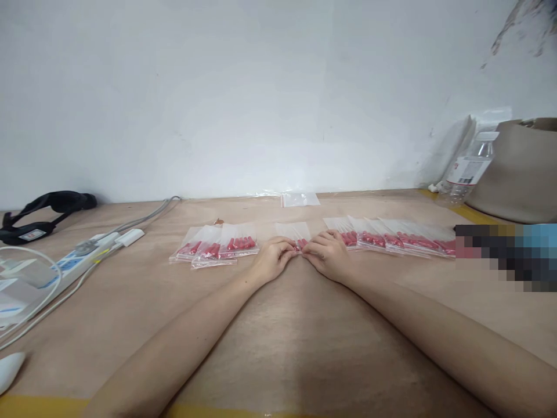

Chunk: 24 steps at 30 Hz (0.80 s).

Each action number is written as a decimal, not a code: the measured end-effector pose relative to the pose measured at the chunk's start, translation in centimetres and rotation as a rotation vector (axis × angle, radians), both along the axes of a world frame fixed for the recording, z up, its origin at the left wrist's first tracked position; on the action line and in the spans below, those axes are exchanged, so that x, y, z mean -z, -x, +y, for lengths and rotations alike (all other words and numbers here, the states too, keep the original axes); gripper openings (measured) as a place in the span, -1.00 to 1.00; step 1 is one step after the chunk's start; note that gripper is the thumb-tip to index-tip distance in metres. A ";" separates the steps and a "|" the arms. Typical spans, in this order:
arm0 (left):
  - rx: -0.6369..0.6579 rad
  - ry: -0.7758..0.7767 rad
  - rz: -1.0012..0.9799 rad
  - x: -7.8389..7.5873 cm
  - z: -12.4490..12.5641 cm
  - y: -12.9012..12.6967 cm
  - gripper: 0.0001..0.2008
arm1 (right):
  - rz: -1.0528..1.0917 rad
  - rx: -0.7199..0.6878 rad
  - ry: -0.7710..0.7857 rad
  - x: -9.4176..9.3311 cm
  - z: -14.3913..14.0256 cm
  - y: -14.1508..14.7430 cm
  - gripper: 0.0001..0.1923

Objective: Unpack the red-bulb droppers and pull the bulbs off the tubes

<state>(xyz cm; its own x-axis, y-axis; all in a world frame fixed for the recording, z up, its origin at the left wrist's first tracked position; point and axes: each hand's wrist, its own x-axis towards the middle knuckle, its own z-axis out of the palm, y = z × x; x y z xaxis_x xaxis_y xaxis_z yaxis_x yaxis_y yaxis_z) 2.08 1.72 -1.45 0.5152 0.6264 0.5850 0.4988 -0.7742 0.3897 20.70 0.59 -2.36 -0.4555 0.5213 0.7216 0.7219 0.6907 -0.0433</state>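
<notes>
both the left hand (273,259) and right hand (327,253) pinch the small bag (295,233) of red pieces on the bench (278,337), a narrow grip on its near edge, since it looks light, limp and slippery.

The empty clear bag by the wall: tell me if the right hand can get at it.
Probably yes: bare table lies between the right hand and the empty clear bag, though both hands now pinch the small bag.

We pinch a small clear bag (296,233) of red pieces between left hand (273,259) and right hand (327,253) on the table (278,337).
</notes>
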 end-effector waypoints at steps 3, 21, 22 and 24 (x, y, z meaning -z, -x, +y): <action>-0.023 0.051 -0.034 -0.1 -0.2 -0.2 -0.91 | -0.026 -0.021 -0.030 -0.1 -0.1 0.0 -0.83; -0.099 0.205 -0.105 -0.1 -0.1 -0.6 -0.88 | -0.084 -0.002 -0.044 -0.3 0.1 0.4 -0.83; -0.108 0.192 -0.079 -0.2 -0.1 -0.7 -0.87 | -0.087 -0.004 -0.047 -0.3 0.1 0.5 -0.83; -0.113 0.187 -0.048 -0.3 -0.2 -0.8 -0.86 | -0.089 0.003 -0.055 -0.3 0.1 0.6 -0.83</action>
